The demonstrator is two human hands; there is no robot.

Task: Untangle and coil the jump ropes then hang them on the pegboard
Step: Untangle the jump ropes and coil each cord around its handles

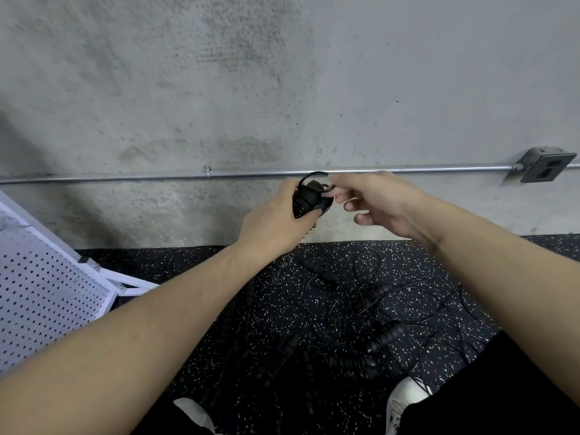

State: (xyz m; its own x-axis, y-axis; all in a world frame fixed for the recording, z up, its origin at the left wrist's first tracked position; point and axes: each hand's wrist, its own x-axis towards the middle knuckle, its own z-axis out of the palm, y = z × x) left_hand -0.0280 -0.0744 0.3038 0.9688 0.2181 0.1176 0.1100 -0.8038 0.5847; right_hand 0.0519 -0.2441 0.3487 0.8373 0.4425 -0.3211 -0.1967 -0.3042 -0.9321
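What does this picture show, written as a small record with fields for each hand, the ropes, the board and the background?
left hand: left hand, grip closed around the black ribbed jump rope handles, held up in front of the wall
right hand: right hand, fingertips pinching the thin black cord loop above those handles
rest of ropes: tangled black jump ropes lying on the black speckled rubber floor
board: white perforated pegboard at left, tilted, nothing hanging on its visible part
background: grey concrete wall, metal conduit pipe, grey outlet box
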